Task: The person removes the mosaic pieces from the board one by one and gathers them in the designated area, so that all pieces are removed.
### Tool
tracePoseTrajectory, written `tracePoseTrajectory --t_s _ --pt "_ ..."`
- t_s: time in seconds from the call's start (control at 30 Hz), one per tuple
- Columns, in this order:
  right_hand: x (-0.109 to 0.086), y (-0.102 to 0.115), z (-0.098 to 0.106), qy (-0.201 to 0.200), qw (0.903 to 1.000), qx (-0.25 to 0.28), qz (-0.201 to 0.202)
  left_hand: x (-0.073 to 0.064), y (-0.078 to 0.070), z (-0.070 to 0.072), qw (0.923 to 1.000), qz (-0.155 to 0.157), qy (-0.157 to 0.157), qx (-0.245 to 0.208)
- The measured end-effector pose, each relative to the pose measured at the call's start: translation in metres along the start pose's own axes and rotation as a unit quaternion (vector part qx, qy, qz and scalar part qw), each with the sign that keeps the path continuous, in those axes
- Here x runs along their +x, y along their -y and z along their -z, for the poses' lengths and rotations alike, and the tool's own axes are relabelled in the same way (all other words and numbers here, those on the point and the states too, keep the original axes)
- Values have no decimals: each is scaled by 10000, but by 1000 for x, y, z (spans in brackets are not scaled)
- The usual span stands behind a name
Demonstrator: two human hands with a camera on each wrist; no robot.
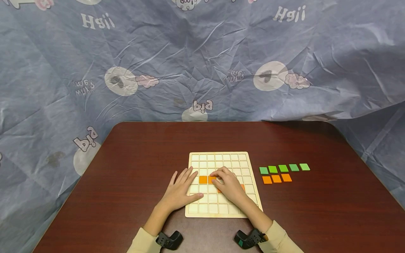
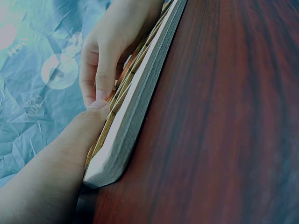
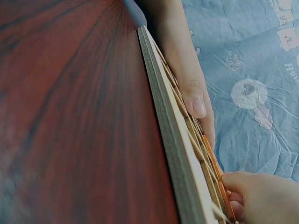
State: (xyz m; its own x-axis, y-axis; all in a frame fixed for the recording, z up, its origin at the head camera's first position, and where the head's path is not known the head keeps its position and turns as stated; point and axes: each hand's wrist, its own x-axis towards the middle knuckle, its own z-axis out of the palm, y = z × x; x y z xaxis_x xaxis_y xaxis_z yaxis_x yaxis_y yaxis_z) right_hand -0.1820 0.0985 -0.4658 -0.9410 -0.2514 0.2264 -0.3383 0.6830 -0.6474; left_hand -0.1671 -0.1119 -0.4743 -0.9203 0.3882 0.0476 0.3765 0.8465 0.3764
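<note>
A pale wooden grid board [image 1: 223, 213] lies on the table. Spread out flat, my left hand [image 1: 180, 192] rests on its left side, with the thumb over the lower squares. An orange square tile [image 1: 203, 180] fills one square just right of those fingers. My right hand [image 1: 230, 186] is over the middle of the board, its curled fingers and thumb pinching another orange tile [image 1: 211, 179] beside the first. More orange shows at the edges of this hand, mostly hidden beneath it. In the right wrist view, the right thumb [image 3: 236, 181] meets the orange tiles [image 3: 212, 156] along the board.
Right of the board, several green tiles [image 1: 283, 168] form a row, with three orange tiles [image 1: 276, 179] in a row nearer me. The dark red-brown table [image 1: 133, 168] extends around the board. A grey-blue printed cloth [image 1: 202, 63] hangs behind it.
</note>
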Motion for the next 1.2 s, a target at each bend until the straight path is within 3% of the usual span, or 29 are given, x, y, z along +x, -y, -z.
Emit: tracePoseTrajectory --t_s 0.67,1.2 --pt "1 2 1 -4 9999 92 127 0 0 -1 10000 -3 -43 30" --pt "1 3 2 107 9998 136 -14 -1 1 -1 10000 -4 -13 -20"
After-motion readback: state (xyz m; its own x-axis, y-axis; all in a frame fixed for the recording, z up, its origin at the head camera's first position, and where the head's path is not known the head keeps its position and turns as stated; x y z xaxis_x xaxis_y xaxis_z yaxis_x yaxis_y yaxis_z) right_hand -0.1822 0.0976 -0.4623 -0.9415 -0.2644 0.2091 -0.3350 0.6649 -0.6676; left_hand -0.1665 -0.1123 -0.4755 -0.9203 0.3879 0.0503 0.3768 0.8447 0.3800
